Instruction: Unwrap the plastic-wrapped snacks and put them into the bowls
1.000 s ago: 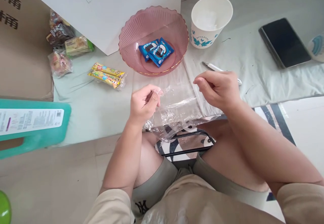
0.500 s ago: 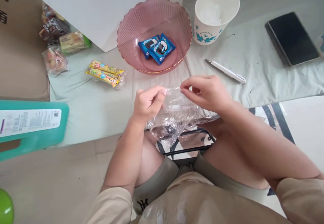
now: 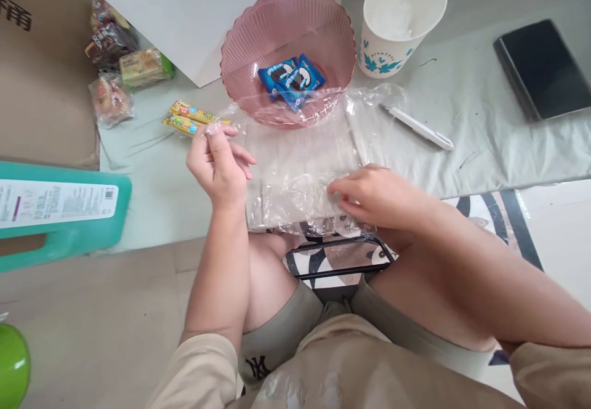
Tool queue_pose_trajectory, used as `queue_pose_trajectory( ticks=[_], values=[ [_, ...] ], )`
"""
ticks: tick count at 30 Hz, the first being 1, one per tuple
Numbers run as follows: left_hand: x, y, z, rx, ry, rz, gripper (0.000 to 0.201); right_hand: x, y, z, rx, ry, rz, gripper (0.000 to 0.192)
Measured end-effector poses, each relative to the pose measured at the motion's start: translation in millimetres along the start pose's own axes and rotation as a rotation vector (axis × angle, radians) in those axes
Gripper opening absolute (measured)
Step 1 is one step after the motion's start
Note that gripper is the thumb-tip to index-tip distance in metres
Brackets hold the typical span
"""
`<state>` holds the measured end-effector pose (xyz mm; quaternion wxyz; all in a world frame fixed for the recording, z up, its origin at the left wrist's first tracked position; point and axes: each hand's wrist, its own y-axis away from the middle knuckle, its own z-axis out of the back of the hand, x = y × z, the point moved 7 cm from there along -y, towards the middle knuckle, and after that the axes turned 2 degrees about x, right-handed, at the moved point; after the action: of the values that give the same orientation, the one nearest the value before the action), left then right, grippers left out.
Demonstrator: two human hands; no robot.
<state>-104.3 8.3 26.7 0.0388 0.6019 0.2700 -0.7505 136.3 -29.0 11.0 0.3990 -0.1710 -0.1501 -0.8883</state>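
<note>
- The clear plastic sheet (image 3: 295, 156) lies spread on the cloth, its far edge lapping the pink bowl (image 3: 289, 58) at twelve o'clock.
- Left hand (image 3: 217, 166) pinches the sheet's ten o'clock corner between thumb and fingers.
- Right hand (image 3: 373, 193) presses the near edge, fingers together.
- It looks weightless, limp and clingy; best held by corners.
- Its right edge is hard to trace.

Phone (image 3: 547, 67), teal container (image 3: 55, 212), green ball (image 3: 12, 366) — each cut by the frame edge

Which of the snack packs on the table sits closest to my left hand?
The yellow candy sticks, just beyond the left hand; the other snack packs lie farther off.
</note>
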Motion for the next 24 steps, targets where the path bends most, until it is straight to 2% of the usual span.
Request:
queue_pose_trajectory(
  ticks=[3, 5, 7, 9, 10, 12, 13, 15, 18, 20, 24],
  values=[
    [-0.9, -2.3, 8.8, -0.064, 0.028, -0.015, 0.033, -28.6, 7.0, 12.2, -0.074, -0.048, -0.191, 0.016],
    [3.9, -5.0, 11.2, -0.073, 0.064, 0.017, 0.033, -49.7, 12.3, 26.2, -0.266, -0.142, -0.321, 0.011],
    [11.3, -8.3, 10.0, -0.035, 0.094, 0.058, 0.035, -70.5, 18.7, 37.2, -0.535, -0.248, -0.432, 0.017],
    [15.8, -11.1, 7.0, 0.022, 0.116, 0.069, 0.039, -85.9, 19.3, 36.6, -0.720, -0.359, -0.462, 0.042],
    [15.8, -12.1, 5.9, 0.040, 0.127, 0.062, 0.042, -91.3, 15.1, 31.9, -0.746, -0.434, -0.443, 0.059],
    [13.1, -13.2, 5.1, 0.053, 0.138, 0.065, 0.047, -98.2, 2.3, 19.2, -0.715, -0.620, -0.383, 0.088],
    [11.1, -13.4, 5.4, 0.051, 0.143, 0.079, 0.048, -100.0, -3.9, 13.4, -0.687, -0.708, -0.364, 0.094],
    [7.9, -13.8, 6.9, 0.051, 0.159, 0.126, 0.050, -100.4, -12.7, 6.5, -0.633, -0.811, -0.361, 0.085],
    [8.4, -16.2, 10.4, 0.106, 0.181, 0.154, 0.056, -95.4, -15.6, 11.3, -0.625, -0.742, -0.378, 0.034],
    [14.8, -17.4, 10.7, 0.214, 0.157, 0.148, 0.062, -92.0, -11.7, 20.6, -0.697, -0.659, -0.370, 0.010],
    [29.9, -8.6, 1.3, 0.514, 0.146, 0.128, 0.076, -92.9, 0.3, 32.0, -0.863, -0.548, -0.380, 0.004]
  ],
)
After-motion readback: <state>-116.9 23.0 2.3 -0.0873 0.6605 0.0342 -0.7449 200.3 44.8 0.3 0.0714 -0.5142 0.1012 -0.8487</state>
